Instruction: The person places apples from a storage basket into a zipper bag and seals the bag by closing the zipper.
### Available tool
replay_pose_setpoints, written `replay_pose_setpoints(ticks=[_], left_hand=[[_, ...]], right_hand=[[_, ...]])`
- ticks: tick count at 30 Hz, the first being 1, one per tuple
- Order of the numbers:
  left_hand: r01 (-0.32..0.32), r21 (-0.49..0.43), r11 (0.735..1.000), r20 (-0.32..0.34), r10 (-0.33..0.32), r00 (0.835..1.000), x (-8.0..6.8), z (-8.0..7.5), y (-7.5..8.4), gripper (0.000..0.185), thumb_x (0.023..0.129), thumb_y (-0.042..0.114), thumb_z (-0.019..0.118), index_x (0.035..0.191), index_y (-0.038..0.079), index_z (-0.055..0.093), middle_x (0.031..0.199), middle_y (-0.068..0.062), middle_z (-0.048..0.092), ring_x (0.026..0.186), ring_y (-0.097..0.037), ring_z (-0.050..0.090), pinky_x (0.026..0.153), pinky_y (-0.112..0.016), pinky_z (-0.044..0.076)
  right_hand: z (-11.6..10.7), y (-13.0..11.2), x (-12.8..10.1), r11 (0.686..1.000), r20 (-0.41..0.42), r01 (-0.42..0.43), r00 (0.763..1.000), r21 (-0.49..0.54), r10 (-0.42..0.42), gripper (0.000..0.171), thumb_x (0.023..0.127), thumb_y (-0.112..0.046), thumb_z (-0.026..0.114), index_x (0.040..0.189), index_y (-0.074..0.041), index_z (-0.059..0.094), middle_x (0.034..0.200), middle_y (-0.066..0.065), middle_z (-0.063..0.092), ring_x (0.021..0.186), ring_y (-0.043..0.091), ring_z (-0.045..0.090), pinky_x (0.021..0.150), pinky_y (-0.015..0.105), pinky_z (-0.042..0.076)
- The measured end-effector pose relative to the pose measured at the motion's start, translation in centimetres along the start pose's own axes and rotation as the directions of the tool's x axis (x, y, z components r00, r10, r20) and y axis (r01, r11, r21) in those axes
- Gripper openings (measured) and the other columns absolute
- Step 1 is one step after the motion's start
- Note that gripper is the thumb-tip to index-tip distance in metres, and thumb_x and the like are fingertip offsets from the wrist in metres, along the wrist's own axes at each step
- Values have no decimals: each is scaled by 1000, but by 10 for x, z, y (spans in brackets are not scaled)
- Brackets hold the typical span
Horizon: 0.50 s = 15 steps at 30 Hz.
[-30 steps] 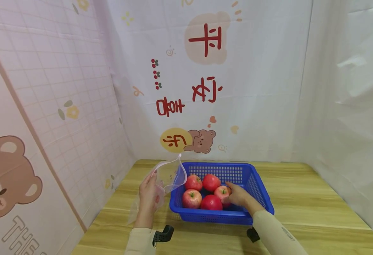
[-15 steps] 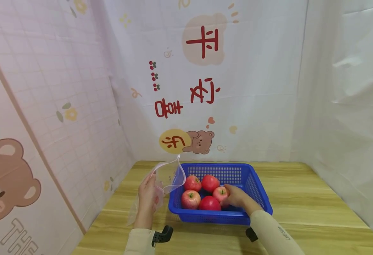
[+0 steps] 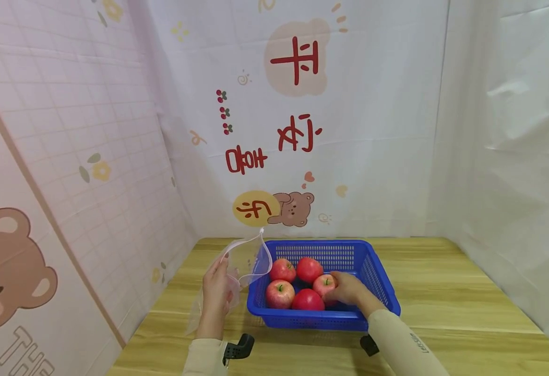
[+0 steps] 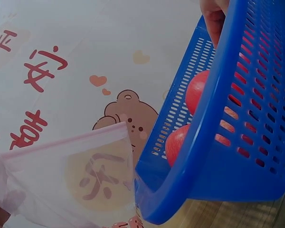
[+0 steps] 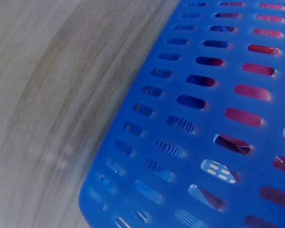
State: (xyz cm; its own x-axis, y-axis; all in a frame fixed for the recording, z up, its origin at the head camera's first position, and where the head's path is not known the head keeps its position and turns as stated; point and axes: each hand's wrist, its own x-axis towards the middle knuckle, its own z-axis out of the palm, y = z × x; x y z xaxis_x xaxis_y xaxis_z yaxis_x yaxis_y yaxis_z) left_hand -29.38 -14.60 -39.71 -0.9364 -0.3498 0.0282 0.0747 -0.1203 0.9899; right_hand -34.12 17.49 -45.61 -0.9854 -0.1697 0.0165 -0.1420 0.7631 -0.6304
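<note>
The lower-centre apple is being grasped by the right hand, seemingly needing lifting next, the left hand pinching a bag.

Before us, a basket on the surface, five apples inside, a bag at its left, backdrop behind.

Basket in all three views
</note>
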Motion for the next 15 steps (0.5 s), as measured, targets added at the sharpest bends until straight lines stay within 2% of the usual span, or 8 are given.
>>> replay_pose_setpoints(ticks=[5,12,15], left_hand=[[-6,-3,1000,-4,6,1000,0,1,0,46,105,31,49,143,6,53,72,1,51,45,-6,42,38,-20,31],[-16,-20,1000,7,16,1000,-1,1,1,46,105,32,48,142,6,54,54,7,41,40,-5,34,36,-19,27],[-34,-31,999,6,34,999,-3,1,1,47,104,32,49,141,4,54,54,7,41,40,-4,34,36,-18,28]], right_hand=[[-1,1,1,1000,-35,-15,999,-25,14,66,68,-30,84,122,2,62,99,8,66,90,27,59,88,51,49],[-1,2,1,1000,-92,-28,995,-1,28,46,67,-32,83,101,-5,67,85,2,64,79,23,57,76,42,50],[-2,1,2,1000,-109,-20,994,13,21,38,67,-28,80,96,-7,66,82,2,62,77,22,56,72,40,49]])
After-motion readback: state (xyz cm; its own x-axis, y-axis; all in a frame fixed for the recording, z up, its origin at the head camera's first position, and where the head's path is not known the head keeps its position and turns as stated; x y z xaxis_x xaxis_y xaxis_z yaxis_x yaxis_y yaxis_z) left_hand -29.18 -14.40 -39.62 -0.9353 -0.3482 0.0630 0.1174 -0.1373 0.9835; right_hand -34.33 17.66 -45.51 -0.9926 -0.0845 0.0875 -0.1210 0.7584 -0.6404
